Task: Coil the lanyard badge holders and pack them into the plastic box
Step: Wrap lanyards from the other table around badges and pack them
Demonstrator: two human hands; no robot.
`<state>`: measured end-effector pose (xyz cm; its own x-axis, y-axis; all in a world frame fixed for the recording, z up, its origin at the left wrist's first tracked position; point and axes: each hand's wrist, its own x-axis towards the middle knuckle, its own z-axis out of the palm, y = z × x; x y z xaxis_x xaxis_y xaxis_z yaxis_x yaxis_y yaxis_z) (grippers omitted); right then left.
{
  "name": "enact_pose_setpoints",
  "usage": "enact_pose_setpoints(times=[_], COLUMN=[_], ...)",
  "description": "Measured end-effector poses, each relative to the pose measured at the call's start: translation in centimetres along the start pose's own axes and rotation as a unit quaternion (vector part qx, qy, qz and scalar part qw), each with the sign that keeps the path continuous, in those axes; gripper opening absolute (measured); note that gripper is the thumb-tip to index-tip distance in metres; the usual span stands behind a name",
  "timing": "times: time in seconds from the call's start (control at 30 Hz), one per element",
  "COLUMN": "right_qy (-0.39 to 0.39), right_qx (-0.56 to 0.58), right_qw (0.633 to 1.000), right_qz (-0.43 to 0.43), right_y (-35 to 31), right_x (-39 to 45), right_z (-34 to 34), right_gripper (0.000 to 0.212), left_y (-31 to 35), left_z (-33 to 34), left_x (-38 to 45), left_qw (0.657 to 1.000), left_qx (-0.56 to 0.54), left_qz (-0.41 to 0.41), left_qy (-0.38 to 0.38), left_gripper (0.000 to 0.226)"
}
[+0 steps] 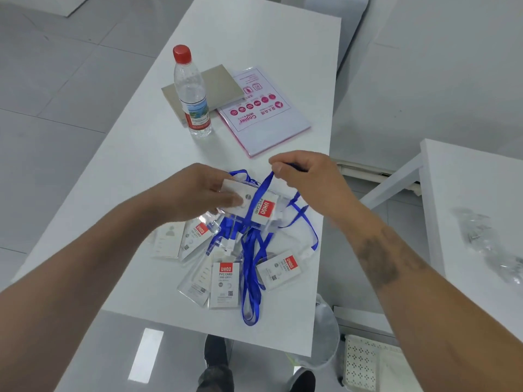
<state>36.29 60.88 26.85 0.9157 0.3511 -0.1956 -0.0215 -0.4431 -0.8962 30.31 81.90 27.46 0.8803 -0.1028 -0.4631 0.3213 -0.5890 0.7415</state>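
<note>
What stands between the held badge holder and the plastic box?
I cannot say: no plastic box is in view. The left hand holds the badge holder above the pile; the right hand pinches its lanyard.

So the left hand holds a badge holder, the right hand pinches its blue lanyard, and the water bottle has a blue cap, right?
Not quite: the head view shows the water bottle has a red cap. The rest stands: the left hand holds a badge holder and the right hand pinches its blue lanyard.
</note>
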Motion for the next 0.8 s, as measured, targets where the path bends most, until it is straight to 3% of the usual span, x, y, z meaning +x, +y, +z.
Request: enact_pose_setpoints(times=[0.1,0.2,0.27,0.37,0.43,0.5,0.6,0.7,0.8], right_qy=[0.006,-0.023,-0.078,-0.134,-0.111,-0.073,-0.036,-0.009,-0.046], right_qx=[0.124,0.037,-0.020,-0.185,-0.242,-0.212,-0.079,0.041,-0.013], right_qw=[0.988,0.995,0.995,0.974,0.962,0.973,0.996,0.996,0.990], right_qz=[0.087,0.094,0.057,-0.012,-0.049,-0.058,-0.015,0.078,0.132], right_y=[0.8,0.9,0.6,0.2,-0.6,-1.6,-1.6,-0.3,0.6], right_x=[-0.4,-2.0,-3.2,-4.2,-3.8,-3.0,-1.9,-2.1,-4.2], right_z=[1.0,3.2,4.3,4.8,3.7,2.0,0.1,0.2,1.9], right_gripper=[0.018,0.027,0.023,0.027,0.025,0.020,0.013,0.020,0.026], left_y=[0.2,-0.3,-0.7,-1.9,-2.2,-1.9,-1.2,-0.8,-1.1], left_z=[-0.7,-0.1,0.3,0.7,0.9,0.9,0.8,0.7,1.2], left_x=[-1.1,-0.5,0.3,0.9,0.5,0.0,-1.3,-2.3,-1.5], left_qw=[0.956,0.893,0.893,0.964,0.990,0.996,0.998,0.969,0.935], left_qx=[-0.280,-0.450,-0.438,-0.208,-0.050,0.004,-0.068,-0.234,-0.351], left_qz=[-0.013,-0.034,-0.066,-0.051,-0.012,0.000,-0.012,-0.018,-0.040], left_qy=[-0.087,-0.007,0.080,0.158,0.134,0.085,-0.005,-0.080,0.007], left_gripper=[0.019,0.018,0.014,0.011,0.008,0.011,0.008,0.024,0.024])
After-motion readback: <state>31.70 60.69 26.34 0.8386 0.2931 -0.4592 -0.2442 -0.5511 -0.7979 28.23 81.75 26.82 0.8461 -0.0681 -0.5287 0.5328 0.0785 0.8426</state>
